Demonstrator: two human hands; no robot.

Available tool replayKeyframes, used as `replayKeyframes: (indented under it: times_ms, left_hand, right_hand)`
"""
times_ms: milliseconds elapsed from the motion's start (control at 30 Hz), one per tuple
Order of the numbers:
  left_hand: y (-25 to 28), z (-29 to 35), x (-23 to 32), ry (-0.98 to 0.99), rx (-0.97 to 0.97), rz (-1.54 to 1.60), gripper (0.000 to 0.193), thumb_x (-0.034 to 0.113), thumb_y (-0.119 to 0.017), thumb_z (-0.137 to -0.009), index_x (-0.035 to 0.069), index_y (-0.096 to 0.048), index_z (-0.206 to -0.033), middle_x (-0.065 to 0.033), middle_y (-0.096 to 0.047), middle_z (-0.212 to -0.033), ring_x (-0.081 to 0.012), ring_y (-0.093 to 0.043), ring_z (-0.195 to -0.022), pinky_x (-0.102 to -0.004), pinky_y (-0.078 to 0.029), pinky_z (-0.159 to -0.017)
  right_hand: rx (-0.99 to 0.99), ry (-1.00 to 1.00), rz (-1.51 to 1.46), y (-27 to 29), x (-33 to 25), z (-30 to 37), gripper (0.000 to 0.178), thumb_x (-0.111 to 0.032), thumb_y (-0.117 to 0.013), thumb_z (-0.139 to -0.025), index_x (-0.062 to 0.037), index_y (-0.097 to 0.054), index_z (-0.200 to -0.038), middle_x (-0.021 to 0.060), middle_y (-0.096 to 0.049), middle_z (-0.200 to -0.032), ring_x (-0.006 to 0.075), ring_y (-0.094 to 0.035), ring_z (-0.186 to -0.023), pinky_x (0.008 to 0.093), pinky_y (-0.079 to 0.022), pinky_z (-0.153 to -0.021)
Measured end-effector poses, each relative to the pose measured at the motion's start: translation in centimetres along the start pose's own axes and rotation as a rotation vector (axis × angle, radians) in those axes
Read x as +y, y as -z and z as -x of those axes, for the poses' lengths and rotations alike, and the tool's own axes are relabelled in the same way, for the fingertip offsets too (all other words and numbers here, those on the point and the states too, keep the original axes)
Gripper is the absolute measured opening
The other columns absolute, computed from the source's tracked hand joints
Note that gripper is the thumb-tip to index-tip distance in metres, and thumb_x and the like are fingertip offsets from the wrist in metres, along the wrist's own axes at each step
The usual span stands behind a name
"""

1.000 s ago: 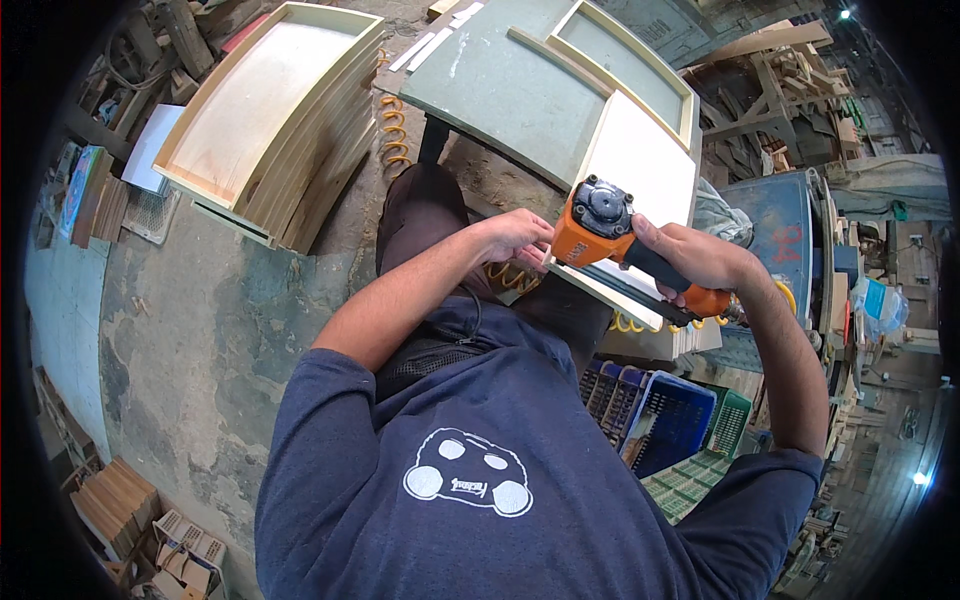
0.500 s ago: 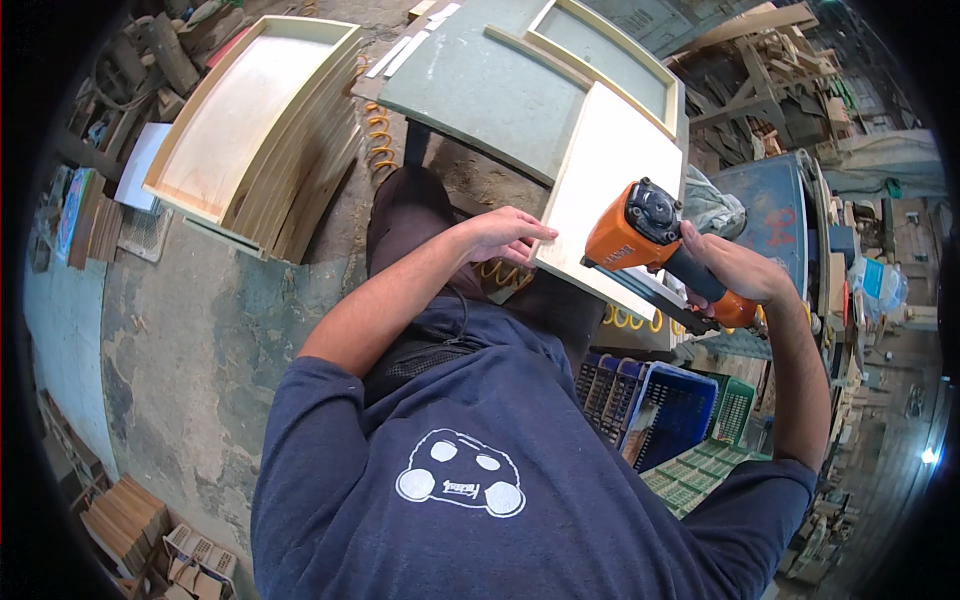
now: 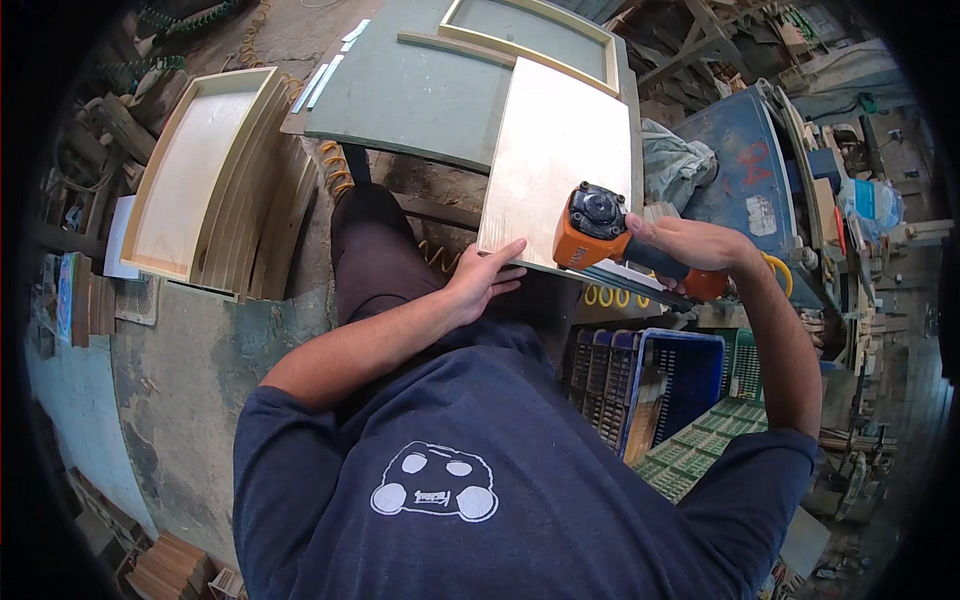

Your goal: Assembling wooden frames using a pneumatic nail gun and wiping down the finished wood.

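Note:
My right hand (image 3: 690,245) is closed round the grip of an orange and black nail gun (image 3: 592,232). The tool's head sits over the near edge of a pale wooden panel (image 3: 560,140), and its long magazine points to the right. At the panel's near left corner is my left hand (image 3: 482,282), the thumb on top of the edge and the fingers below it. This panel lies on a grey-green worktable (image 3: 410,100), its near end sticking out toward my lap. Beyond it, a shallow wooden frame (image 3: 612,60) and a wooden strip (image 3: 455,47) rest on the table.
To the left stands a stack of shallow wooden trays (image 3: 195,175). A blue crate (image 3: 690,338) and a green crate (image 3: 700,445) are at my lower right. A yellow coiled hose (image 3: 337,168) hangs by the table leg. Crumpled plastic sheeting (image 3: 672,165) lies right of the panel.
The view has shifted, so the table sits further left. My left hand has gone from fingertips at the panel's corner to a thumb-over-edge hold. The nail gun stays over the near edge.

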State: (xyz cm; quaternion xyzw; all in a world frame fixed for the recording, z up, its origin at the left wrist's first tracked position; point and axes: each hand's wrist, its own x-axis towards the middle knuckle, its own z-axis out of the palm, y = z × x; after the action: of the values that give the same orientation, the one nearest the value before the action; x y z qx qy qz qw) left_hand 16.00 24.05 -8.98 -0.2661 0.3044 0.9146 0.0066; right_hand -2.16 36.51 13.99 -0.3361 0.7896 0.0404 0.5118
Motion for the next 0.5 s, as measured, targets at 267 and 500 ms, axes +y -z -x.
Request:
replayKeyframes:
  times_ms: [267, 500]
  left_hand:
    - [-1.1, 0.3, -1.3, 0.107, -0.083, 0.050, 0.063, 0.037, -0.065, -0.087, 0.003, -0.037, -0.132, -0.0157, -0.051, -0.123, -0.0258, -0.051, -0.117, -0.0377, -0.047, -0.095]
    - [-2.2, -1.4, -2.2, 0.188, -0.319, 0.017, 0.059, 0.038, -0.054, -0.093, -0.002, -0.038, -0.134, -0.0162, -0.047, -0.131, -0.0222, -0.048, -0.121, -0.0326, -0.044, -0.099]
  right_hand:
    - [0.001, -0.044, 0.035, 0.5, 0.2, -0.2, 0.089, -0.079, -0.025, -0.082, 0.0005, -0.064, -0.082, 0.0025, -0.057, -0.054, 0.0125, -0.060, -0.049, 0.0266, -0.050, -0.045]
    - [0.006, -0.070, 0.050, 0.6, 0.0, 0.1, 0.088, -0.079, -0.026, -0.082, 0.0001, -0.063, -0.077, 0.0041, -0.057, -0.054, 0.0128, -0.060, -0.049, 0.0268, -0.051, -0.045]
